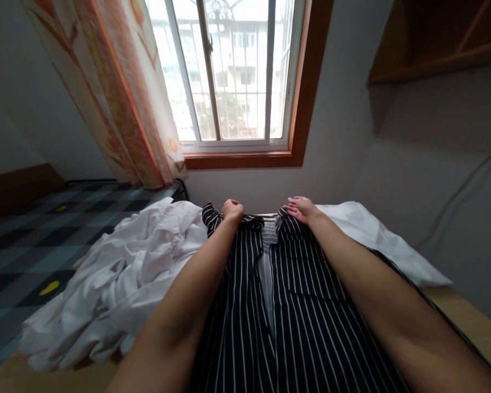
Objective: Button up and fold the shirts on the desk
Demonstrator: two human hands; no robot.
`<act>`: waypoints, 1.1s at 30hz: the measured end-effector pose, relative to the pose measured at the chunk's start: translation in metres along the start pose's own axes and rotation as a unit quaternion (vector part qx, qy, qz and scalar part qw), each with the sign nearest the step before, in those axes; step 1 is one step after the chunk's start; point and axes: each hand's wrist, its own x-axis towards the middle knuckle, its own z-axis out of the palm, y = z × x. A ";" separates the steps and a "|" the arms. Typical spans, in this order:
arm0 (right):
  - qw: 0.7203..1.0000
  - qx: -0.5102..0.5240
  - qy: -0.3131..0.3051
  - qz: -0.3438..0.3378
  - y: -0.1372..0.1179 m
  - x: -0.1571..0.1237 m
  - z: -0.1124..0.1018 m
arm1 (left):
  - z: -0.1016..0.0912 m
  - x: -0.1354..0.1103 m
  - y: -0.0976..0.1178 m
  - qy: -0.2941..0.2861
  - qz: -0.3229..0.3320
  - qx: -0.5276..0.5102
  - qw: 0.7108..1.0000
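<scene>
Both hands, left (232, 210) and right (300, 209), hold striped shirt (306, 311) collar.

Striped shirt (311, 327) hem cut off (bottom edge).

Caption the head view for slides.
Left hand grips, right hand touches the collar of a striped shirt beside white clothes.

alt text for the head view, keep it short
A person's left hand grips and right hand rests on the collar of a black-and-white striped shirt spread on a wooden table. Crumpled white clothes lie to its left; a curtained window is beyond.
</scene>
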 end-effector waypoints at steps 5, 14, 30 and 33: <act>0.997 0.042 -0.054 -0.034 0.012 -0.032 0.010 | -0.006 -0.023 0.001 0.002 0.064 0.027 0.998; 0.950 -0.216 -0.119 -0.193 0.040 -0.135 0.030 | 0.012 -0.136 0.005 -0.019 0.337 0.151 0.929; 0.966 -0.204 -0.075 -0.139 0.019 -0.133 0.007 | 0.001 -0.141 0.036 -0.084 0.157 -0.025 0.984; 0.978 -0.178 -0.022 -0.102 -0.007 -0.111 0.018 | 0.004 -0.113 0.035 0.039 0.129 -0.066 0.989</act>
